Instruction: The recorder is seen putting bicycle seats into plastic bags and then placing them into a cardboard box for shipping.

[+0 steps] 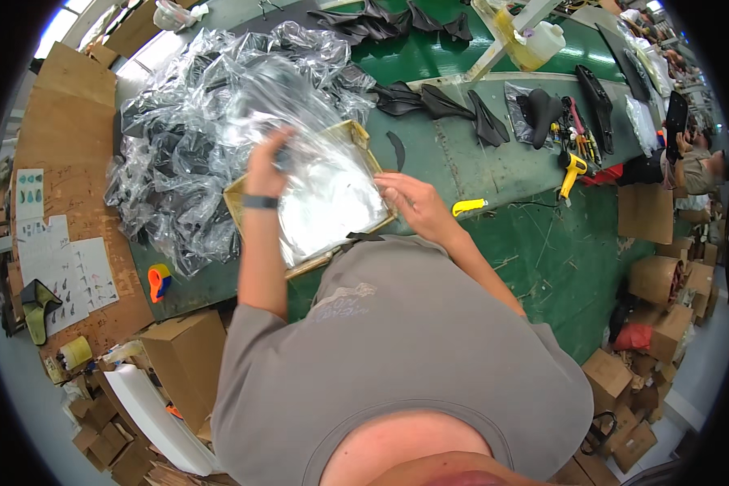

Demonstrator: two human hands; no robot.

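Far left: brown cardboard sheet (65,121) standing along the bench edge, white paper sheets with small printed shapes (61,271) stuck on it. Below that, a small orange and blue tape dispenser (159,281) on the green workbench (543,251), and a plain brown cardboard box (188,356) on the floor side.

Next: big heap of crumpled clear plastic bags holding black parts (194,138), covering the bench's left half.

Left hand (269,166) is raised over the heap's near edge, dark band on the wrist. Fingers curled closed, pinching the upper edge of a clear flat plastic bag (332,198) together with a dark item inside it; what that item is, can't tell through the film.

The bag hangs and spreads down over a shallow wooden-framed tray (363,136), which sits tilted on the bench right in front of the torso, between the 2 hands.

Right hand (409,198) is at the bag's right edge, just above the tray's right corner. Fingers bent, tips on the film; looks like a light pinch, but whether it's fully clamped can't tell.

Right of that hand: yellow utility knife (468,207) flat on the bench, near but not touching. Further right: black moulded saddle-shaped pieces (437,101) in a row, then a yellow heat gun (572,172) beside a cluster of hand tools.
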